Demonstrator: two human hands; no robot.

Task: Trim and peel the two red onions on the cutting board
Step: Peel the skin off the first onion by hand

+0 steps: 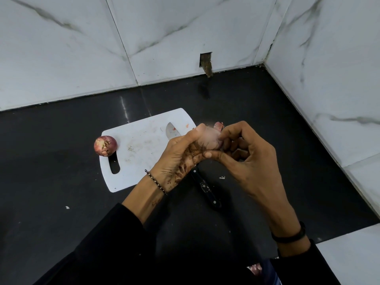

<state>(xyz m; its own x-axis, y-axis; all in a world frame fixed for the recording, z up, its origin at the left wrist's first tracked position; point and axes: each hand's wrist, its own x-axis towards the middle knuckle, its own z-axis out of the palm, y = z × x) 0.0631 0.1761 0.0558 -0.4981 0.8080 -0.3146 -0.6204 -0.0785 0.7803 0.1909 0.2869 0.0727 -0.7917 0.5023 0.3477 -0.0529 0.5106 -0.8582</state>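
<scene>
Left hand (181, 153) is curled round the held onion (209, 138), thumb over the top and fingers wrapped under, lifted above the right edge of the cutting board (144, 140). Right hand (250, 159) meets it from the right, fingers bent, thumb and fingertips pinching at the onion's right side. The exact contact is blurred, so I can't tell whether a strip of skin is between them.

The held onion looks pale pink and smooth where it shows, so it is likely mostly peeled; its ends are hidden, so the trim can't be confirmed. A peel scrap (218, 125) shows just behind the hands, pink and papery. Whether it is attached or loose is unclear.

The knife (171, 131) is set down: blade on the board near its right edge, dark handle running off the near edge onto the counter (61, 182), middle hidden under the left hand.

The second onion (105, 145) sits on the board's left edge at the far end of the handle slot, well apart from the hands. It has red skin on and a rough brownish end facing the camera. It reads as unpeeled; whether it has been trimmed is unclear.

Judged progress: first onion near finished, second one all to do, roughly halfway. A few small scraps lie on the counter.
</scene>
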